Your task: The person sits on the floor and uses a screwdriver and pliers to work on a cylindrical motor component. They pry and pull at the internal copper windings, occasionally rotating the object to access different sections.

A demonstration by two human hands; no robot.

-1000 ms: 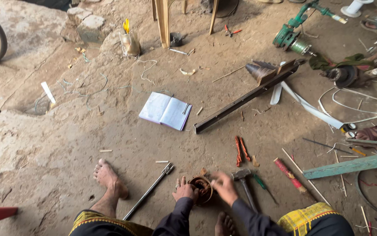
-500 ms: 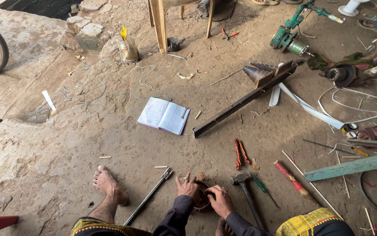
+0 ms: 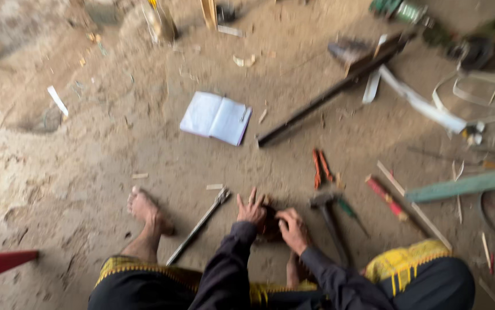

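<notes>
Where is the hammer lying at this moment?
In the head view, the hammer lies on the dirt floor just to the right of the right hand, between it and a green-handled screwdriver, below the orange-handled pliers.
</notes>
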